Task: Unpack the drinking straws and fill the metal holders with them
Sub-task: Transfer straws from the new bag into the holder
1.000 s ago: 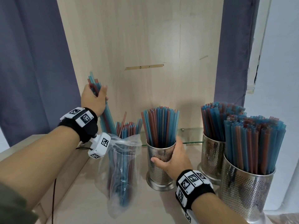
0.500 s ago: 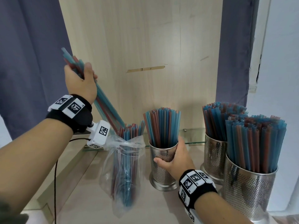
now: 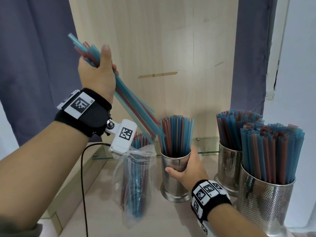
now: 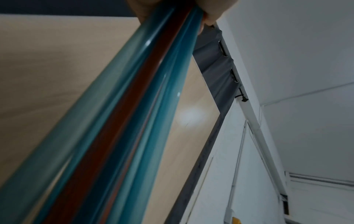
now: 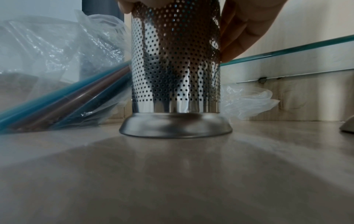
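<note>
My left hand point(image 3: 97, 72) grips a bunch of blue and red straws point(image 3: 135, 110) point(image 4: 122, 121), held high and slanting down to the right. Their lower ends reach the tops of the straws standing in the middle metal holder point(image 3: 174, 175) point(image 5: 175, 68). My right hand point(image 3: 186, 170) is wrapped round that perforated holder on the shelf, thumb at the left and fingers point(image 5: 245, 30) at the right. A clear plastic bag point(image 3: 135, 182) point(image 5: 57, 60) with more straws inside leans just left of the holder.
Two more metal holders point(image 3: 227, 168) point(image 3: 263, 204), packed full of straws, stand at the right. A glass ledge point(image 3: 205, 144) point(image 5: 287, 51) runs along the wooden back panel. Grey curtains hang on both sides. A black cable point(image 3: 83, 185) trails from my left wrist.
My left hand has lifted the straw bunch out of the bag, up and then rightward, so its lower ends now reach the middle holder. My right hand has stayed on the holder.
</note>
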Demonstrator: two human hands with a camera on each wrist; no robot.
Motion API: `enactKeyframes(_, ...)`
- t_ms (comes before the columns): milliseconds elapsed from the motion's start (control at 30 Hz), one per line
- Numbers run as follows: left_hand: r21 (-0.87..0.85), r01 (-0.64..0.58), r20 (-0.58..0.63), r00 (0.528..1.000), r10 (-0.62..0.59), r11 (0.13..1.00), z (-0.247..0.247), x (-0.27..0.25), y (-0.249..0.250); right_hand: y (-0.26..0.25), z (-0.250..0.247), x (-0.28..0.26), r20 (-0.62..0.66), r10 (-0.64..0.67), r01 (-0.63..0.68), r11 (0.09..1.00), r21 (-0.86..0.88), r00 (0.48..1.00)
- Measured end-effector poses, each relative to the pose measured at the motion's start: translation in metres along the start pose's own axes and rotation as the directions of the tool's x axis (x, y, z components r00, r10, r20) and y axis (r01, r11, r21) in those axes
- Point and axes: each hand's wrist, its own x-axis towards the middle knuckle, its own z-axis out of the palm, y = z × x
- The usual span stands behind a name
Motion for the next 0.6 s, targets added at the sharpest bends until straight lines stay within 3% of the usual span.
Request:
enactKeyframes(233,-0.06,0.202,-0.058,0.977,-0.206,0.978,0.013,-0.008,-0.007,-0.002,-0.001,-0.001,0.003,0.018,-0.018,1.0,-0.004,1.0)
enactKeyframes(400,0.009,0.222,-0.075,0.973,-0.22,0.975,0.023,-0.029,-0.021,0.0,-0.001,0.001,0.023,0.029,-0.029,1.0,0.009,0.999)
enactKeyframes(600,0.192,0.236,0.01,0.97,-0.242,0.953,0.028,-0.062,-0.058,0.004,0.001,0.002,0.016,0.031,-0.032,0.999,0.028,0.999)
